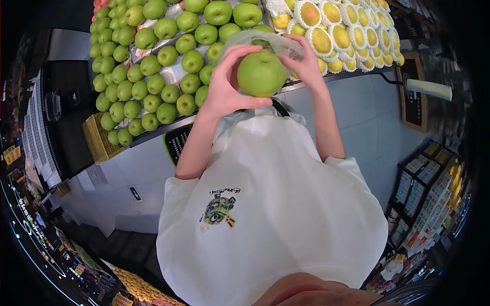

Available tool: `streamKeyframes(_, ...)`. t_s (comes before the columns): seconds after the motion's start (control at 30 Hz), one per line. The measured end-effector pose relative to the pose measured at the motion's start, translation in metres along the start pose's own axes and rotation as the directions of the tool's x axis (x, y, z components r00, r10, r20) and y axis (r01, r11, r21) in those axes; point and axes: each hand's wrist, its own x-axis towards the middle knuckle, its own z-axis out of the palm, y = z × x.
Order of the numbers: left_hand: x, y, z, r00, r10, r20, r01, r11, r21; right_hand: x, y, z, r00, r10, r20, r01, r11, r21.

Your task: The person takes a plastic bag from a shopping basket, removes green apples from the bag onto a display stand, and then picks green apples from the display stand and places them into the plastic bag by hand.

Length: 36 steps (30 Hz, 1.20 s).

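Note:
My left hand (224,81) is closed around a large green apple (261,74), its thumb below and its fingers over the top. A clear plastic bag (290,47) lies behind the apple, gathered between both hands. My right hand (309,69) pinches the bag at the apple's right side, fingertips close to the fruit. Just beyond my hands, rows of green apples (192,61) cover a sloping display.
Yellow fruits in white foam nets (321,40) sit at the upper right. A yellow woven basket (101,138) stands by the display's left end. To the right are a wood-framed board (414,92) and a rack of packaged goods (422,178). Tiled floor (341,113) shows below the display.

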Motion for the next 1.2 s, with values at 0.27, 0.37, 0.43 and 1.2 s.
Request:
streamKeyframes(0.27,-0.076,-0.009,-0.054,0.954,-0.275,-0.117,0.181,0.844,-0.505,-0.011,-0.078,-0.002,0.905,-0.287,0.314,0.352,0.919,-0.176)
streamKeyframes(0.37,-0.103,-0.014,-0.069,0.935,-0.216,-0.283,-0.019,0.764,-0.645,-0.018,-0.115,0.014,0.864,-0.398,0.310,0.483,0.830,-0.281)
streamKeyframes(0.43,-0.118,-0.019,-0.080,0.909,-0.199,-0.367,-0.067,0.798,-0.599,-0.023,-0.132,0.031,0.815,-0.501,0.291,0.572,0.776,-0.268)
streamKeyframes(1.2,-0.141,-0.004,-0.161,0.894,0.091,-0.439,0.286,0.638,0.715,0.017,-0.038,0.271,0.707,0.007,0.707,0.234,0.941,-0.243)
